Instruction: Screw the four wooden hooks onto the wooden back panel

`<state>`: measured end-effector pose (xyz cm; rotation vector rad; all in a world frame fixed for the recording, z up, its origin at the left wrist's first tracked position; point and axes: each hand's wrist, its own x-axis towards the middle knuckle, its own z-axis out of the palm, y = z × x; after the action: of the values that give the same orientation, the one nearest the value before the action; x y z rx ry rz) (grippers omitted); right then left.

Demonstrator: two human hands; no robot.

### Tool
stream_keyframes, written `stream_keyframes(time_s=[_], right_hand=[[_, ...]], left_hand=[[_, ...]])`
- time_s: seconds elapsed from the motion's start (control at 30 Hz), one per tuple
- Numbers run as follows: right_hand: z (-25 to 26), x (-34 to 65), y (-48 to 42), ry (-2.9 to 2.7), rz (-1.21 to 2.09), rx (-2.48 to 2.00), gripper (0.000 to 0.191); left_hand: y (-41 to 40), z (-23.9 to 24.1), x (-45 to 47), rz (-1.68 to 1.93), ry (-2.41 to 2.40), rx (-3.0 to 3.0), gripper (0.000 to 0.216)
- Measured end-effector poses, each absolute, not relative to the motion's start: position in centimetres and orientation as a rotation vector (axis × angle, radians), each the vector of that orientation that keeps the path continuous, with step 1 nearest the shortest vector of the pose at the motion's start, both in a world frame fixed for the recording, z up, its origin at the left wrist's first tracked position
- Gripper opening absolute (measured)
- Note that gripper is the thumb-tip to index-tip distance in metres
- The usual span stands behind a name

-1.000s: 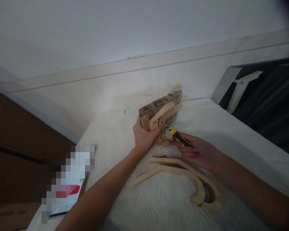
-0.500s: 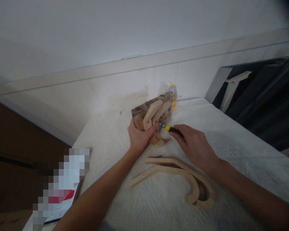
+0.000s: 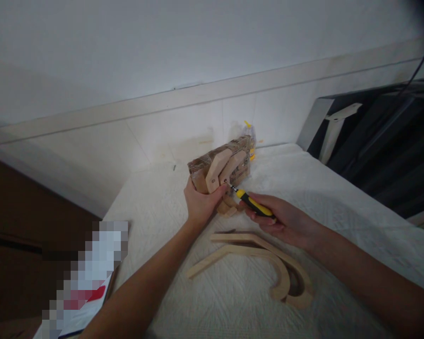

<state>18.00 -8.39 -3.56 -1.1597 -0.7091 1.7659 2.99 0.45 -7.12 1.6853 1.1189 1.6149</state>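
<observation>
My left hand (image 3: 202, 201) is closed around the lower ends of a pair of pale wooden pieces (image 3: 218, 169), its thumb pressed across them. They lean against a cardboard box (image 3: 240, 170) wrapped in clear film. In my right hand (image 3: 268, 212) is a black and yellow screwdriver (image 3: 256, 205). Its metal tip points at a dark screw hole in the right-hand piece; whether it touches is too small to tell. Nearer to me, two curved wooden pieces (image 3: 254, 252) with hooked ends lie side by side on the white cloth (image 3: 173, 301).
Behind the box stands a small clear bag with yellow parts (image 3: 252, 153), close to the wall. A dark object with a pale metal bracket (image 3: 334, 136) is at the right. Partly blurred papers (image 3: 95, 273) lie at the left edge. A small dark bit (image 3: 174, 167) rests near the wall.
My right hand has turned and dropped slightly, so more of the screwdriver's handle shows. My left hand keeps its hold on the wooden pieces. The whole view has shifted a little.
</observation>
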Motion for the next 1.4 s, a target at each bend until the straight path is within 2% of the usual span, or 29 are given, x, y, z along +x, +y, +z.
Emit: stream_keyframes(time_s=[0.07,0.17,0.23,0.33,0.4,0.5,0.7,0.77,0.83,0.9,1.03,1.1,1.23,1.4], right_hand=[[-4.1,18.0,-8.3,-0.944,1.456,-1.291,0.011],[-4.8,18.2,-8.4,-1.399,0.629,-1.473,0.014],[-5.1,18.4,-8.6,-1.668,0.122,-1.511,0.006],[-5.2,18.8,-9.0,-1.857,-0.223,-1.608,0.015],[-5.0,18.9,-9.1,-1.849,-0.229,-1.633,0.018],[-4.5,18.7,-8.9,-1.737,0.022,-1.557,0.017],[-3.8,18.4,-8.2,-1.019,1.301,-1.339,0.024],[-3.8,18.4,-8.2,-0.829,1.573,-1.177,0.022],[-4.0,18.4,-8.2,-0.792,1.659,-1.117,0.020],[-4.3,18.4,-8.2,-0.948,1.493,-1.208,0.021],[-4.9,18.2,-8.4,-1.463,0.734,-1.478,0.012],[-5.1,18.4,-8.6,-1.578,0.517,-1.557,0.011],[-5.1,18.8,-8.9,-1.715,0.359,-1.660,0.018],[-5.0,18.8,-9.2,-1.847,0.255,-1.694,0.017]], left_hand=[[0.5,-7.1,3.0,1.621,1.109,1.687,0.055],[0.5,-7.1,3.0,1.616,1.083,1.695,0.054],[0.5,-7.1,3.0,1.605,1.081,1.692,0.054],[0.3,-7.0,3.1,1.612,1.099,1.680,0.054],[0.3,-7.0,3.1,1.622,1.107,1.673,0.053],[0.2,-6.9,3.1,1.609,1.119,1.670,0.053],[0.3,-7.1,3.1,1.620,1.129,1.673,0.055],[0.4,-7.1,3.1,1.624,1.127,1.678,0.054],[0.4,-7.1,3.1,1.626,1.134,1.677,0.052],[0.4,-7.0,3.1,1.627,1.147,1.668,0.051],[0.5,-6.9,3.0,1.607,1.108,1.629,0.049],[0.7,-7.0,3.0,1.590,1.097,1.565,0.049],[1.2,-7.3,2.9,1.590,1.119,1.375,0.048],[1.6,-7.5,2.8,1.609,1.141,1.333,0.048]])
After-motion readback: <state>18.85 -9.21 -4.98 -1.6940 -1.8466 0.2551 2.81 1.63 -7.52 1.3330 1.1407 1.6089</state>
